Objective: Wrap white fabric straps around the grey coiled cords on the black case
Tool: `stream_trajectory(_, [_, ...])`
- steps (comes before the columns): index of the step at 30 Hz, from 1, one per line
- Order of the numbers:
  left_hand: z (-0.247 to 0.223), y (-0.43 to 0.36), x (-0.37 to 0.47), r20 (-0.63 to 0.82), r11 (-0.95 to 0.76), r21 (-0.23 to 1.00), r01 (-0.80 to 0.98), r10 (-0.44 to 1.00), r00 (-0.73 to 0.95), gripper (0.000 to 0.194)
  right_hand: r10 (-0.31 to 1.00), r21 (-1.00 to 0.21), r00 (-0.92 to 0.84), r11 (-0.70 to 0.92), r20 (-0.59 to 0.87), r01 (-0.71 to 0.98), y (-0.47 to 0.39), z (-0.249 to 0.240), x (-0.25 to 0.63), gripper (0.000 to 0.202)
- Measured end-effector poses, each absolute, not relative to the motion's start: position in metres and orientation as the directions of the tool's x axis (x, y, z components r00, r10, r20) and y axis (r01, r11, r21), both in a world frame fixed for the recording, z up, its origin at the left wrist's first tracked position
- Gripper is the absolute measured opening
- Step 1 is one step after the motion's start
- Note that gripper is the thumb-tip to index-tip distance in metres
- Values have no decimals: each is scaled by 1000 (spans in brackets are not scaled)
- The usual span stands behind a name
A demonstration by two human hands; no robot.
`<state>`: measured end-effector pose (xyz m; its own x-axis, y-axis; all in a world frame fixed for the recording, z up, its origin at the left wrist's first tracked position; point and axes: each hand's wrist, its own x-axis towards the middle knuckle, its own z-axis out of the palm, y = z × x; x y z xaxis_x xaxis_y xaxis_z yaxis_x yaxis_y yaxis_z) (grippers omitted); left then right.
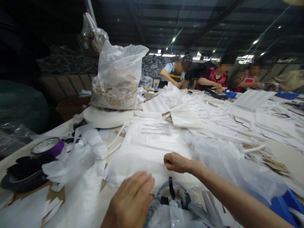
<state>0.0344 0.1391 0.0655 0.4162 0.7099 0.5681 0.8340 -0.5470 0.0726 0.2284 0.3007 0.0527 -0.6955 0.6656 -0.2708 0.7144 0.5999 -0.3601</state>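
My left hand (133, 199) is in the lower middle, slightly blurred, fingers stretched out and side by side. It is beside a grey item with black straps (163, 211), partly covered by clear plastic, at the bottom edge; whether they touch is not clear. Above a stack of white plastic bags (147, 148), my right hand (177, 162) has its fingers curled closed. What they hold, if anything, is hidden. Printed lines show on the top bag, towards its far end.
A large clear bag of tags and strings (116, 91) stands at the back left. Purple-edged tape (48, 146) lies at the left. White foam sheets (187, 118) and crumpled clear plastic (232, 164) spread rightwards. Several co-workers (174, 72) work across the table.
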Motion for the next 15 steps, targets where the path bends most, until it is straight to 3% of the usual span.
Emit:
stream_trajectory(4, [57, 210, 31, 352, -514, 71, 855, 815, 461, 37, 689, -423, -686, 563, -236, 711, 306, 52, 230, 18])
stream_trajectory(7, [43, 240, 41, 239, -550, 94, 830, 822, 517, 9, 700, -476, -686, 543, -197, 691, 305, 59, 232, 17])
stream_trajectory(10, [33, 252, 45, 227, -520, 106, 848, 843, 488, 19, 724, -545, -684, 537, -95, 644, 282, 84, 237, 19])
stream_trajectory(12, [30, 255, 43, 234, -486, 126, 865, 862, 450, 20, 700, -645, -714, 541, -12, 540, 251, 106, 241, 24])
stream_trajectory(13, [29, 256, 42, 240, -472, 137, 871, 869, 433, 20, 660, -781, -751, 487, 34, 392, 233, 115, 244, 27])
stream_trajectory(14, [28, 257, 41, 246, -458, 148, 876, 875, 416, 21, 628, -841, -771, 469, 105, 268, 216, 123, 247, 26])
stream_trajectory(15, [27, 257, 40, 253, -446, 158, 881, 881, 401, 21, 620, -847, -775, 472, 123, 244, 199, 128, 250, 24])
